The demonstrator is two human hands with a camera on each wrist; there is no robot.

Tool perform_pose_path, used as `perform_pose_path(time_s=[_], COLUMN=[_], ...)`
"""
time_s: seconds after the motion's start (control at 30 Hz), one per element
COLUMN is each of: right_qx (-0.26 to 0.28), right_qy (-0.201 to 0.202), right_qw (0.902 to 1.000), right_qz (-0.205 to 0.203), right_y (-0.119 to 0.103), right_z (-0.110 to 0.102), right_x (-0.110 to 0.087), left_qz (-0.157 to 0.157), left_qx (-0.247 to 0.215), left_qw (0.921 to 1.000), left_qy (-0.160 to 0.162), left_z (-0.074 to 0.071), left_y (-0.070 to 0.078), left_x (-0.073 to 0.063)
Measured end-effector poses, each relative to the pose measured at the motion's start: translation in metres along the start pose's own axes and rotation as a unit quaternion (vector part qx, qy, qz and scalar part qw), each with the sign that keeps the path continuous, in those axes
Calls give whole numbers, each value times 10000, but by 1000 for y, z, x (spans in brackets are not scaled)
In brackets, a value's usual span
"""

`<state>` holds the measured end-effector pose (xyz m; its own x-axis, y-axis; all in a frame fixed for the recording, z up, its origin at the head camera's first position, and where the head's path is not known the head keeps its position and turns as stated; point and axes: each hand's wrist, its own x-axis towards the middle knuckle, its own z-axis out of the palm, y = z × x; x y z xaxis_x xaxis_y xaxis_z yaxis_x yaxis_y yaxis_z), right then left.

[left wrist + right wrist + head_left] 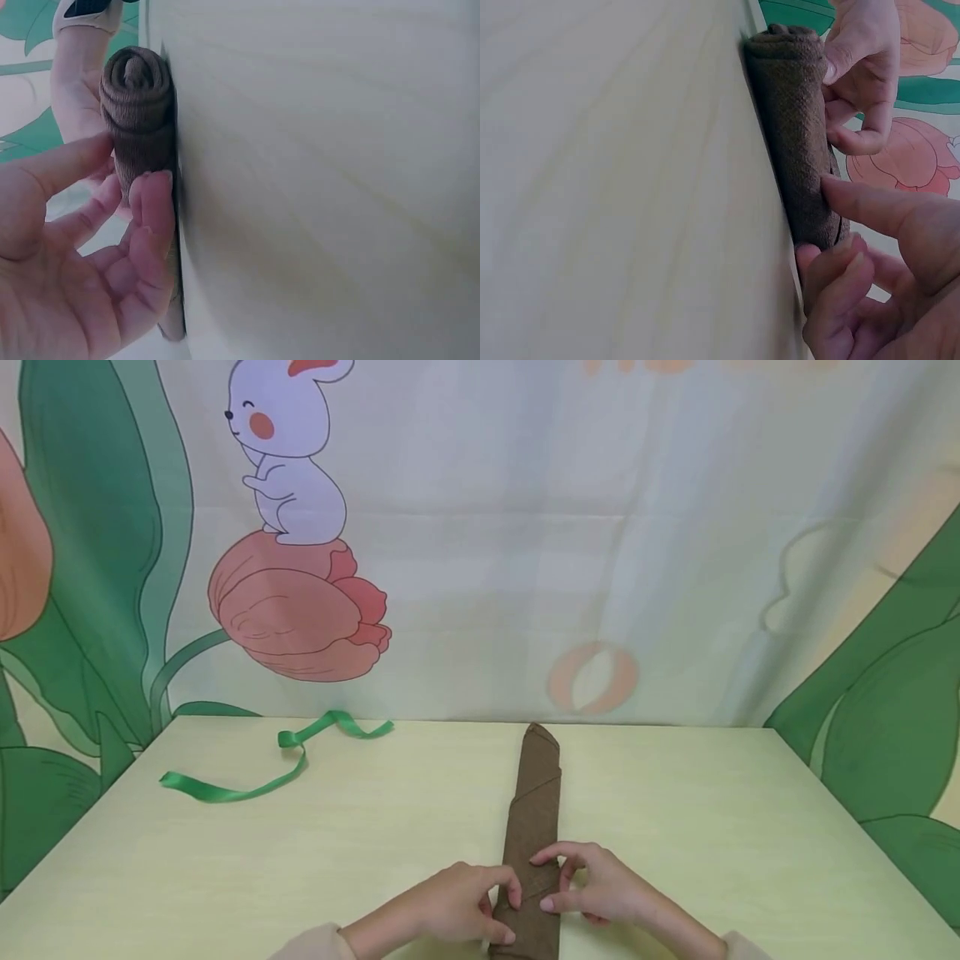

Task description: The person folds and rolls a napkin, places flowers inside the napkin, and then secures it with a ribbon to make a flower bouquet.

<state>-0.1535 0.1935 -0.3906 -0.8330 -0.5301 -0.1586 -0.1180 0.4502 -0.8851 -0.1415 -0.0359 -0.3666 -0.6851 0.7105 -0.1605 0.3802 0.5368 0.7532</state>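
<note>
A brown rolled cloth [534, 814], towel-like in texture, lies lengthwise on the table, its far end tapering to a point. Its thick near end shows coiled layers in the left wrist view. From the left side my left hand [467, 902] grips the roll near that end, thumb and curled fingers against it. On the opposite side, slightly farther along, my right hand [600, 885] pinches it between thumb and fingers. Diagonal fold edges run across the top of the roll. In the right wrist view, the right fingertips [832, 187] press on its side.
A green ribbon [225, 795], loosely curled with a knot or loop midway, lies at the table's back left. The pale wooden table [712, 827] ends at a hanging cloth backdrop [480, 568] printed with a rabbit and tulips.
</note>
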Motion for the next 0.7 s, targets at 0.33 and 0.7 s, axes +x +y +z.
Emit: perform_pose_path(time_s=[0.33, 0.7], right_qx=[328, 22], right_qy=[-592, -685], right_qw=[9977, 9975], right_qz=[78, 190], right_y=[-5, 10], right_z=[5, -38], right_x=[6, 59], left_qz=[-229, -42], left_qx=[-529, -495], left_qw=[9971, 9973], left_qy=[-500, -538], left_z=[2, 1], left_y=[-2, -4], left_x=[-12, -10])
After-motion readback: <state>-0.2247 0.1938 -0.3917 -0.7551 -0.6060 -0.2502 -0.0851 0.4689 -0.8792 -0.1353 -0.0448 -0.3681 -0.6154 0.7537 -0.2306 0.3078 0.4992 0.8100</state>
